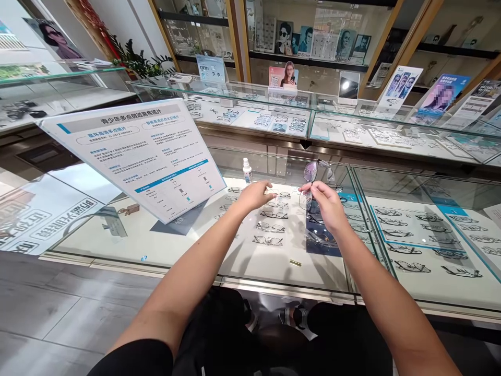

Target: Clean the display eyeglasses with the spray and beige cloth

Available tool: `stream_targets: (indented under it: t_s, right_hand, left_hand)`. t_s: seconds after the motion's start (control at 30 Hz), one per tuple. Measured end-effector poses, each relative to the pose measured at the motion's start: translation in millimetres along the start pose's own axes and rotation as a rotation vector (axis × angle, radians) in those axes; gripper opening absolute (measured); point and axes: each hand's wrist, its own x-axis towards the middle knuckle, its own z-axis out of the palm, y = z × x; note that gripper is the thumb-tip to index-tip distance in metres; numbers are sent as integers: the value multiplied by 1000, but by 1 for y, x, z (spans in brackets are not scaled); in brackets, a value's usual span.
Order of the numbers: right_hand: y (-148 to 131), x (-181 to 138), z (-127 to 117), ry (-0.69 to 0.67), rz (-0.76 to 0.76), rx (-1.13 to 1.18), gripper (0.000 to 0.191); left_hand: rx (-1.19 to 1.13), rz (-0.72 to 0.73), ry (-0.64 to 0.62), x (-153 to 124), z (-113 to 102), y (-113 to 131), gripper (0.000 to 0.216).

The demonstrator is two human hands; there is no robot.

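My right hand [327, 202] pinches a pair of thin-framed eyeglasses [310, 172], held up on end above the glass counter. One lens shows a purple sheen. To its left, my left hand [255, 196] hovers over the counter with thumb and fingers apart and nothing visible in it. Just behind that hand stands a small white bottle [247, 172] with a white cap. Beneath the glass, rows of eyeglasses [270, 227] lie on a pale surface, partly covered by my hands and forearms.
A large printed sign [144, 156] leans on the counter at left. A small gold-coloured piece [295, 262] lies near the front. More display counters [250, 94] with eyeglasses and upright cards stand behind, and another case [426, 292] adjoins at right.
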Motion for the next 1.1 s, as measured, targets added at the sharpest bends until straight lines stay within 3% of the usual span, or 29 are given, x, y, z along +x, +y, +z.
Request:
stream_targets:
  t_s: [0.1,0.23,0.33,0.47,0.63,0.77,0.9,1.1]
  right_hand:
    - [0,0,0,-1,0,-1,30]
    - [-1,0,0,-1,-5,-11,30]
    - [-2,0,0,-2,-6,-16,29]
    - [-3,0,0,5,-3,-47,30]
    - [-3,-1,0,-1,4,-36,31]
    - [-3,-1,0,-2,4,-23,29]
    - [-4,-1,1,-3,2,-24,29]
    - [-4,0,0,-3,-6,-39,29]
  left_hand:
    - [22,-39,5,0,-4,-1,21]
    - [2,-11,32,-5,-5,1,22]
    - [8,53,9,-7,-5,1,36]
    - [20,77,3,-5,-5,1,13]
    - [-60,31,10,-2,-7,-2,15]
    - [-359,-64,87,3,-7,-8,16]
    - [-895,-221,-15,9,-7,-9,24]
    - [-1091,-208,-163,7,-13,1,33]
